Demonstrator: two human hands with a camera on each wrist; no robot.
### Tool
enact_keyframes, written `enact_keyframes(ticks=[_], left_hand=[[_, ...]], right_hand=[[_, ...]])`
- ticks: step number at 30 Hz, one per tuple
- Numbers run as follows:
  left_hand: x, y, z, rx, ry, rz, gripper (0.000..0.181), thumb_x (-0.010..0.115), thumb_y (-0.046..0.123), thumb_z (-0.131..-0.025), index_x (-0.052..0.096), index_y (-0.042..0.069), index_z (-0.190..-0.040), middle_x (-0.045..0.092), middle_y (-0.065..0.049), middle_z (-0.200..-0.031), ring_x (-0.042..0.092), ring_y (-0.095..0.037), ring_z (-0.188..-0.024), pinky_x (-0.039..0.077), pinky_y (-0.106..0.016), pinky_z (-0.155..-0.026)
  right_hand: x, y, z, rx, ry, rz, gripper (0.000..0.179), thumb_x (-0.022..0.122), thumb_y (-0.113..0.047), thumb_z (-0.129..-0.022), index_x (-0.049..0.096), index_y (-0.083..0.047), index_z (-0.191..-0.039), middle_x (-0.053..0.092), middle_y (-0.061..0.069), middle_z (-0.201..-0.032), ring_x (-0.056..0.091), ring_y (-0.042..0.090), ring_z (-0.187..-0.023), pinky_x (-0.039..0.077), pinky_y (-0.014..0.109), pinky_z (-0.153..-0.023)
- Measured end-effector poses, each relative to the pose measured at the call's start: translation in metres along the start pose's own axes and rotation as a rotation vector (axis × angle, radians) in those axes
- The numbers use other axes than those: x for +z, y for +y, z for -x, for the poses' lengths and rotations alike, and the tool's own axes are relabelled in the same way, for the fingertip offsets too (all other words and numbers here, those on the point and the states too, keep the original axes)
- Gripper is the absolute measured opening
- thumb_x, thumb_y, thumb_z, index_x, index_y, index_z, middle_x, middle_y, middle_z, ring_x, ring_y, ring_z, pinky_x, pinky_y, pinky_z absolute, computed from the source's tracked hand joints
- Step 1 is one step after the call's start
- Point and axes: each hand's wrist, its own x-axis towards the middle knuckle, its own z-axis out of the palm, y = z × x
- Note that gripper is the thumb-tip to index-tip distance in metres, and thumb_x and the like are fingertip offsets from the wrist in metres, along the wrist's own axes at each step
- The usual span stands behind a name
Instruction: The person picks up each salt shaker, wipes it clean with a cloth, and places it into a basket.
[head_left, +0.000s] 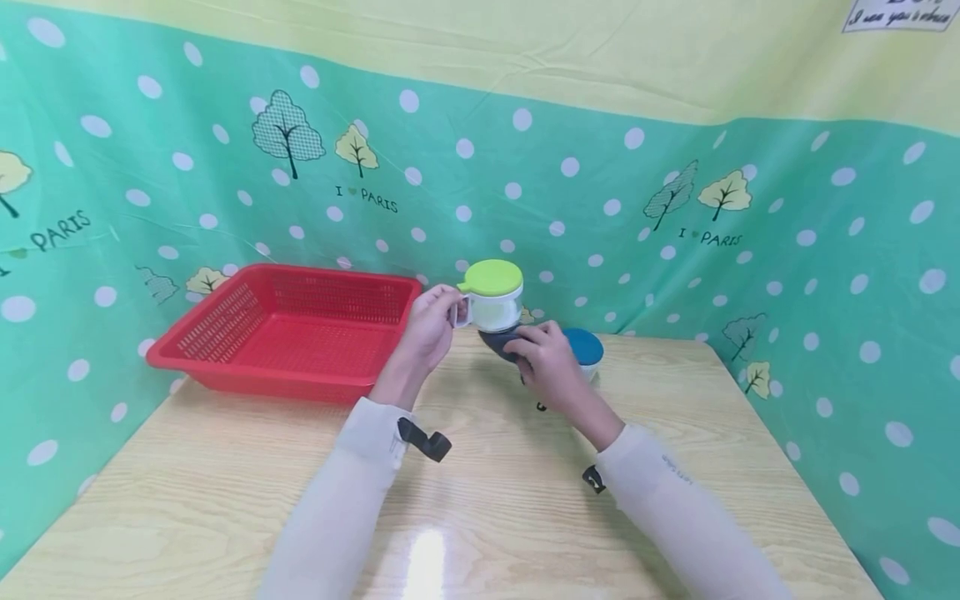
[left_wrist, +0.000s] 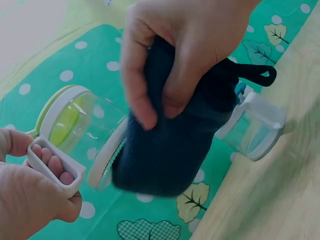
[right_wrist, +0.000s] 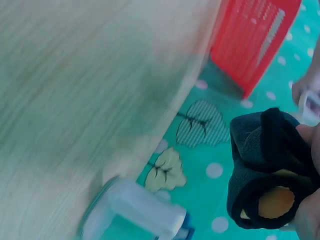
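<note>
My left hand (head_left: 431, 325) grips the white handle (left_wrist: 75, 169) of a clear jar (head_left: 497, 313) with a green lid (head_left: 493, 277), held up above the table. In the left wrist view the jar is tilted, its white base ring towards the cloth. My right hand (head_left: 551, 362) holds a dark blue cloth (left_wrist: 165, 150), thumb and fingers closed over it, right at the jar's base. The cloth is bunched and has a black hanging loop; the right wrist view shows yellowish inside its folds. Behind the right hand stands a second clear jar (left_wrist: 250, 132) with a blue lid (head_left: 583, 346).
A red perforated plastic basket (head_left: 315, 333) sits at the back left of the wooden table (head_left: 495, 492), beside my left hand. A green polka-dot curtain (head_left: 510, 192) hangs along the back and sides. Straps dangle at both wrists.
</note>
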Motion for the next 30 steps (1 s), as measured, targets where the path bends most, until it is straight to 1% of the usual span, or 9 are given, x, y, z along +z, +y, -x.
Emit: enact_keyframes(ticks=[2, 4, 8, 12, 15, 21, 24, 26, 30], left_hand=[[0.001, -0.001, -0.001, 0.003, 0.003, 0.004, 0.025, 0.047, -0.007, -0.097, 0.053, 0.005, -0.076, 0.051, -0.006, -0.075, 0.047, -0.017, -0.077, 0.041, -0.025, -0.075], [0.001, -0.002, -0.001, 0.004, 0.01, 0.006, 0.025, 0.047, -0.007, -0.097, 0.053, 0.005, -0.076, 0.05, -0.006, -0.075, 0.047, -0.017, -0.077, 0.04, -0.025, -0.074], [0.0, -0.001, 0.001, 0.003, 0.015, -0.009, 0.023, 0.047, -0.007, -0.097, 0.052, 0.005, -0.077, 0.051, -0.006, -0.076, 0.047, -0.017, -0.078, 0.04, -0.026, -0.076], [-0.001, 0.001, 0.002, 0.009, 0.009, -0.018, 0.023, 0.047, -0.006, -0.097, 0.052, 0.006, -0.077, 0.051, -0.005, -0.076, 0.047, -0.017, -0.079, 0.04, -0.027, -0.078], [0.0, 0.001, 0.003, 0.012, 0.017, -0.011, 0.024, 0.047, -0.007, -0.097, 0.053, 0.006, -0.077, 0.051, -0.005, -0.076, 0.047, -0.017, -0.079, 0.04, -0.027, -0.078], [0.003, -0.001, 0.002, 0.017, 0.01, -0.004, 0.023, 0.048, -0.005, -0.097, 0.053, 0.006, -0.078, 0.051, -0.006, -0.077, 0.048, -0.017, -0.081, 0.041, -0.027, -0.079], [0.003, -0.003, 0.002, 0.017, 0.024, 0.002, 0.024, 0.048, -0.006, -0.097, 0.053, 0.006, -0.077, 0.051, -0.006, -0.077, 0.048, -0.017, -0.08, 0.041, -0.026, -0.078], [0.002, -0.003, 0.003, 0.013, 0.032, 0.004, 0.024, 0.048, -0.007, -0.097, 0.053, 0.005, -0.077, 0.051, -0.006, -0.076, 0.048, -0.018, -0.079, 0.041, -0.026, -0.077], [-0.002, -0.003, 0.004, 0.001, 0.034, 0.001, 0.024, 0.047, -0.006, -0.097, 0.054, 0.005, -0.077, 0.052, -0.006, -0.077, 0.048, -0.018, -0.079, 0.041, -0.026, -0.078]], right_hand=[[0.002, -0.005, 0.0, -0.032, -0.019, 0.023, 0.022, 0.078, 0.006, -0.082, 0.078, -0.008, -0.098, 0.071, 0.018, -0.113, 0.059, 0.036, -0.094, 0.053, 0.047, -0.079], [0.003, -0.009, 0.0, -0.033, -0.03, 0.037, 0.023, 0.079, 0.005, -0.082, 0.078, -0.009, -0.099, 0.069, 0.018, -0.113, 0.057, 0.036, -0.094, 0.052, 0.047, -0.078], [0.003, -0.003, 0.001, 0.015, -0.014, 0.043, 0.022, 0.077, 0.006, -0.082, 0.077, -0.008, -0.098, 0.066, 0.018, -0.111, 0.055, 0.037, -0.094, 0.053, 0.046, -0.076], [-0.001, 0.008, 0.001, 0.066, -0.004, 0.035, 0.02, 0.074, 0.006, -0.084, 0.076, -0.007, -0.099, 0.064, 0.019, -0.112, 0.055, 0.038, -0.095, 0.053, 0.047, -0.077], [-0.001, 0.011, 0.001, 0.087, -0.005, 0.034, 0.02, 0.073, 0.007, -0.085, 0.076, -0.007, -0.1, 0.064, 0.019, -0.113, 0.054, 0.038, -0.096, 0.053, 0.047, -0.078], [0.004, -0.002, 0.002, 0.037, -0.002, -0.005, 0.019, 0.074, 0.006, -0.085, 0.076, -0.007, -0.099, 0.064, 0.016, -0.109, 0.053, 0.035, -0.094, 0.052, 0.044, -0.077], [0.008, -0.01, 0.003, 0.018, -0.002, -0.032, 0.019, 0.073, 0.006, -0.085, 0.076, -0.008, -0.098, 0.064, 0.014, -0.108, 0.053, 0.033, -0.093, 0.052, 0.043, -0.077], [0.008, -0.012, 0.004, 0.033, 0.008, -0.053, 0.02, 0.073, 0.007, -0.084, 0.076, -0.008, -0.097, 0.066, 0.014, -0.107, 0.054, 0.033, -0.093, 0.052, 0.043, -0.076], [0.004, -0.007, 0.003, 0.103, 0.049, -0.096, 0.021, 0.071, 0.01, -0.083, 0.076, -0.006, -0.095, 0.068, 0.014, -0.106, 0.055, 0.034, -0.095, 0.053, 0.044, -0.078]])
